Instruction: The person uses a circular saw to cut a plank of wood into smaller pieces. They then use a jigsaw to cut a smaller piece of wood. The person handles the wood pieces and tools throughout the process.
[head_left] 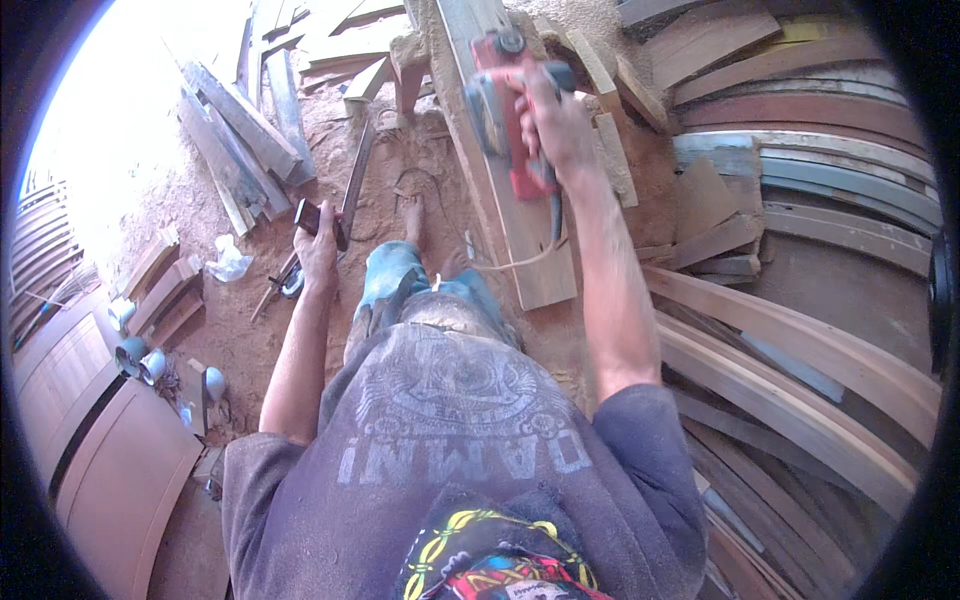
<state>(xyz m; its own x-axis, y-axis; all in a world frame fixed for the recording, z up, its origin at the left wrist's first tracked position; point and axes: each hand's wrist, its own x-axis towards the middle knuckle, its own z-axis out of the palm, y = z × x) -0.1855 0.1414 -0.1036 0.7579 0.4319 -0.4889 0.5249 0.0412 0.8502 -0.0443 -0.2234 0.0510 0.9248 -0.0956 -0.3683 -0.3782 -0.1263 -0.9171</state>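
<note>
My right hand (560, 125) grips the handle of a red corded electric planer (525, 150), slightly smeared by motion. It rests on a long wooden plank (540, 270) that runs away from me, right of my legs. From the tool's rear, a cord (535, 258) curves down and to the left over the plank. My left hand (318, 245), held out to the left above the ground, is closed around a small black rectangular thing (306, 214) whose kind I cannot make out. A dark narrow strip (357, 175) lies just beyond that hand.
Stacked boards (790, 370) crowd the right side. Offcuts (365, 80) and grey planks (240, 140) lie ahead on dusty ground. To the left are a plastic bag (229, 258), several pale cups (130, 353) and wooden panels (125, 480). My bare foot (410, 215) stands near a loose cord.
</note>
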